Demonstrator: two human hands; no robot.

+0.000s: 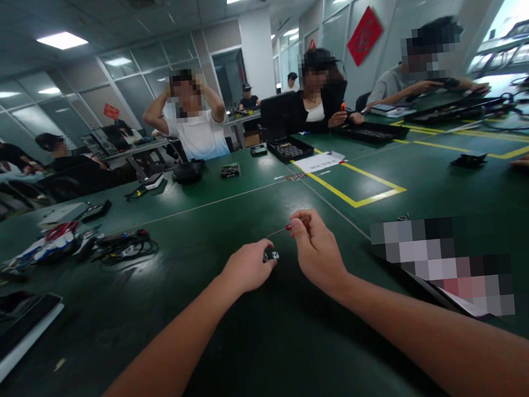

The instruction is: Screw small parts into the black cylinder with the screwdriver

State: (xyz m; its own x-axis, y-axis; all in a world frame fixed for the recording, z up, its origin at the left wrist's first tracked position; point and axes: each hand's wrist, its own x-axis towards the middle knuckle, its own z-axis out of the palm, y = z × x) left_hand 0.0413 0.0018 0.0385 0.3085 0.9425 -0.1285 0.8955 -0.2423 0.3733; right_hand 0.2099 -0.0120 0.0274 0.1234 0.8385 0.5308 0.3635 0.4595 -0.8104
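Observation:
In the middle of the head view, my right hand (321, 250) is closed around the reddish handle of a screwdriver (289, 226). Its thin shaft points left toward my left hand (248, 266). The fingers of that hand are curled around a small black-and-silver part (275, 255), which shows only partly past the fingertips. Both hands are just above the green table (260, 359). Where the screwdriver's tip ends is hard to make out near the left fingers.
Bundled cables (123, 245) and a white-and-black device (24, 334) lie on the left. A blurred-out flat item (442, 269) is on the right. Beyond are a black parts tray (290, 148), a yellow tape outline (357, 203) and several seated people, one holding an orange-handled tool (343, 107).

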